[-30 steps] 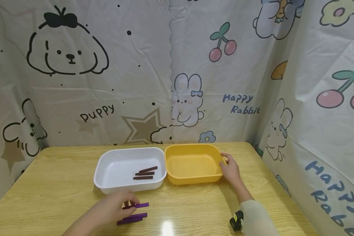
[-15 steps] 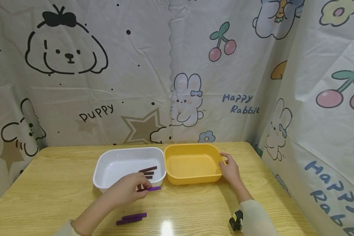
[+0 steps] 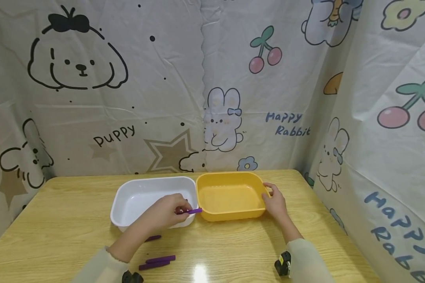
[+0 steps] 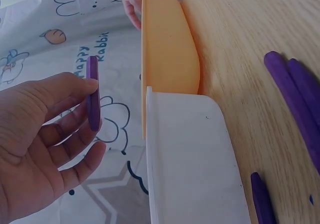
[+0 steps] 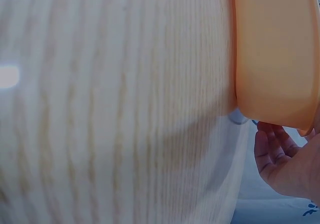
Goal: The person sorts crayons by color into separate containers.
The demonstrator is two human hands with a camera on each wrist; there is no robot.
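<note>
Over the front right edge of the white tub, my left hand pinches a purple crayon between thumb and fingers. In the left wrist view the crayon stands apart from the tub wall, the other fingers loosely bent. The brown sticks inside the white tub are mostly hidden by that hand. My right hand grips the right rim of the yellow tub, fingers against its outer end wall in the right wrist view. Two purple crayons lie side by side on the table; another crayon shows by the left forearm.
Both tubs stand side by side and touch on the wooden table. Behind them hangs a printed curtain, which also runs along the right side. Small black devices sit at both wrists.
My left hand has lifted a purple crayon off the table and carried it up and right to the white tub's edge. One table crayon is uncovered. The right hand stays on the yellow tub.
</note>
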